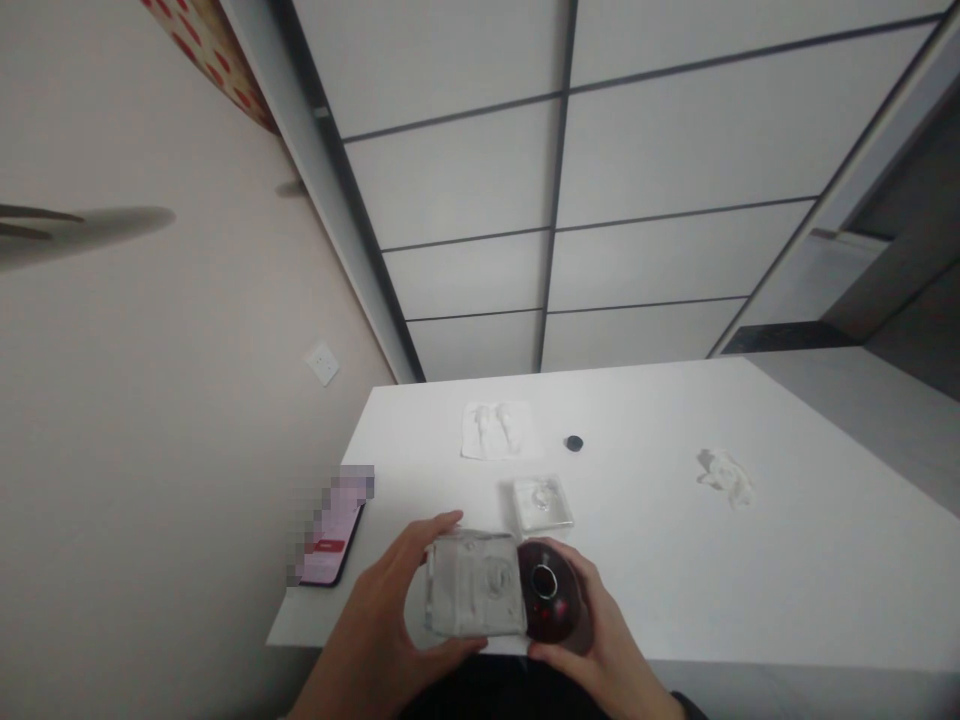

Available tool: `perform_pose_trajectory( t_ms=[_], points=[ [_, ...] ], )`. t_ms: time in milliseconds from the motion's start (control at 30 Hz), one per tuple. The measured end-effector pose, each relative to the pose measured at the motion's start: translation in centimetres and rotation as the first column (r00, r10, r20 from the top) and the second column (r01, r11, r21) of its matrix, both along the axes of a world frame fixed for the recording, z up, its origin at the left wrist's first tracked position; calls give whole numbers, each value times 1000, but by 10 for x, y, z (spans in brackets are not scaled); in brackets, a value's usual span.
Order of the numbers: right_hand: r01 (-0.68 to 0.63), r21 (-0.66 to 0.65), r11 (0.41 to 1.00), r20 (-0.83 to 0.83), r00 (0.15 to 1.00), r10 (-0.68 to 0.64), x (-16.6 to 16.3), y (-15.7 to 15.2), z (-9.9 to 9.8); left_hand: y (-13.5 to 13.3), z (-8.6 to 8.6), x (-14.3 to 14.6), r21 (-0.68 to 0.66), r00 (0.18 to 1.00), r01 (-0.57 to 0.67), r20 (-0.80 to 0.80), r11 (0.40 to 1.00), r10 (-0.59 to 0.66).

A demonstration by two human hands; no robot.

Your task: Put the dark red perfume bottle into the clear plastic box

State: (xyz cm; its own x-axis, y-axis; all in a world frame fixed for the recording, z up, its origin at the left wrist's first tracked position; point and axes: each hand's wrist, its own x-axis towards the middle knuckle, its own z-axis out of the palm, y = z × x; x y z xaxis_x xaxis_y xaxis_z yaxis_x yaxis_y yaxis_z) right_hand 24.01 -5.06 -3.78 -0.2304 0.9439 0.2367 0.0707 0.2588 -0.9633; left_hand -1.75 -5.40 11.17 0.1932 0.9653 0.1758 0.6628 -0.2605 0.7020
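Clear square box [474, 596] in left hand [390, 620] — round dark-red bottle [551, 603] in right hand [600, 640].

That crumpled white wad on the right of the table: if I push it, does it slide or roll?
The crumpled white wad looks like tissue or thin plastic, so probably very light and floppy. Its irregular, flattened shape suggests it would skid or deform, not roll. It lies apart from other things.

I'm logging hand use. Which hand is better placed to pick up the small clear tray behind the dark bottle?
Probably right: the right hand on the dark bottle lies nearer the clear tray; the left hand holds the clear box.
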Motion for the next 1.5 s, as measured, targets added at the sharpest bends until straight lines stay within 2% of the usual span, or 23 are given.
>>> perform_pose_trajectory(
  t_ms=[100,367,800,1167,1500],
  points=[
    [-29,-20,999,41,999,30,2,-1,-10,1,3,2,11,999,4,-48,1000,-4],
    [-69,-36,997,107,992,72,1,-1,-27,2,28,8,4,971,74,-227,997,-71],
    [-65,12,998,137,989,62,2,-1,-28,6,38,11,39,918,141,-378,989,-116],
    [-80,37,996,151,986,74,2,0,-19,8,43,11,93,887,184,-444,979,-124],
    [-67,52,996,186,981,56,2,0,-20,8,46,12,92,870,208,-473,974,-141]
  ],
)
